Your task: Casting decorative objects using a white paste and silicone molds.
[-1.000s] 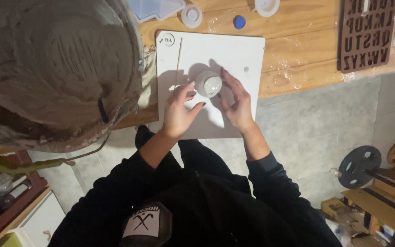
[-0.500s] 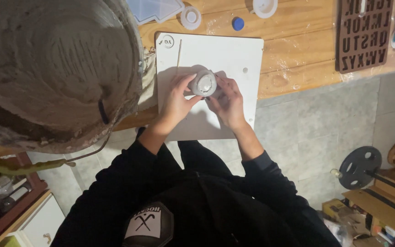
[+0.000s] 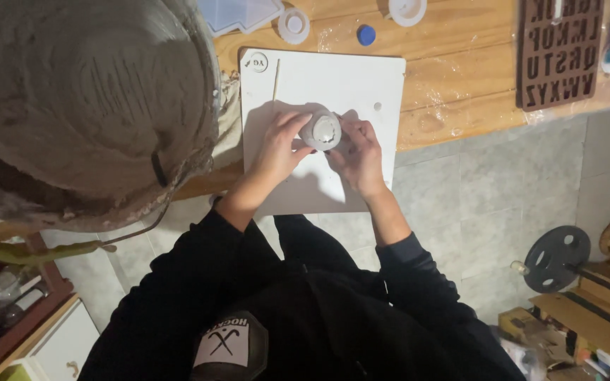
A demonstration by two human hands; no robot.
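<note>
From the head view, my left hand (image 3: 277,152) and right hand (image 3: 359,152) both grasp a small round white mould (image 3: 323,131), fingers clenched around its sides, held just above the white board (image 3: 333,85) on the bench (image 3: 453,63). The board's near edge overhangs the bench; leaning on it could tip it. A thin stick (image 3: 275,76) lies beside my left hand; open board remains ahead.
</note>
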